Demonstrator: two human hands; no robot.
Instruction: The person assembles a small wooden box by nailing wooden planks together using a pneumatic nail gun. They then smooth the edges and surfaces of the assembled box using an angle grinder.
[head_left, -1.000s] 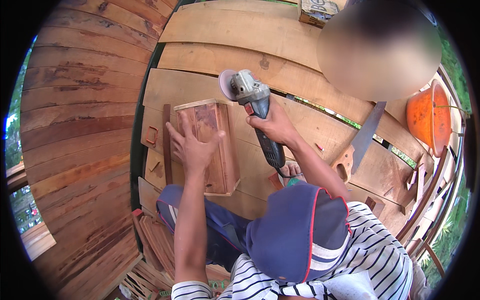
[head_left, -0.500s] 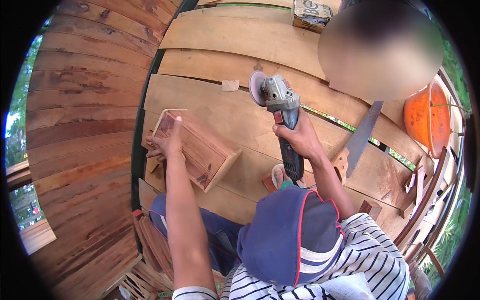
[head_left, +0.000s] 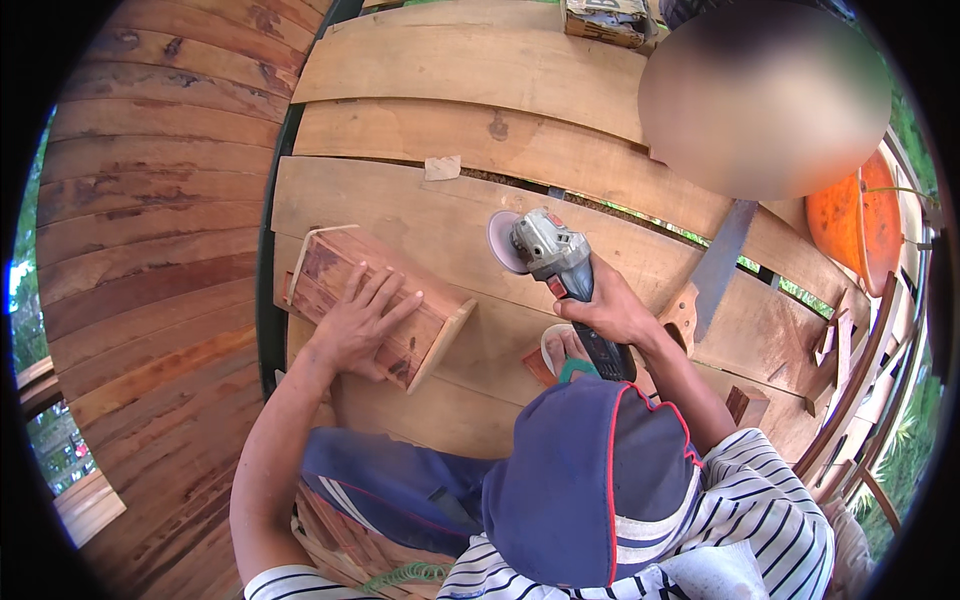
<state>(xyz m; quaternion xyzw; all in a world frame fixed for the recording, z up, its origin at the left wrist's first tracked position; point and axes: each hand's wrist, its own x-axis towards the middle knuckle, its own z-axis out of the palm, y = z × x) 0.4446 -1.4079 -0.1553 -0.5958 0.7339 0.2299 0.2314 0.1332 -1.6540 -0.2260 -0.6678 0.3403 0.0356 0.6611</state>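
A wooden box (head_left: 330,272) with pale-edged, angled ends lies on the plank platform, a smooth reddish side facing up. My left hand (head_left: 365,325) grips it from the near side, fingers spread over the top face and thumb at the lower edge. In my right hand (head_left: 612,305) is an angle grinder (head_left: 557,245), held by its dark body and raised to the right of the box. Its round pale disc (head_left: 505,242) points toward the box, apart from it. Whether the disc is spinning cannot be told.
A handsaw (head_left: 722,265) lies right of the grinder, beside an orange basin (head_left: 855,225) and wood offcuts (head_left: 828,350). Gaps run between the planks (head_left: 420,215). A plank wall (head_left: 160,220) rises at left. A foot (head_left: 565,345) shows below the grinder; a blue cap (head_left: 570,480) covers the lower middle.
The box has been turned over, from its recessed side up to a smooth side up. My left hand has shifted from its left end onto the top. The grinder has come lower and nearer.
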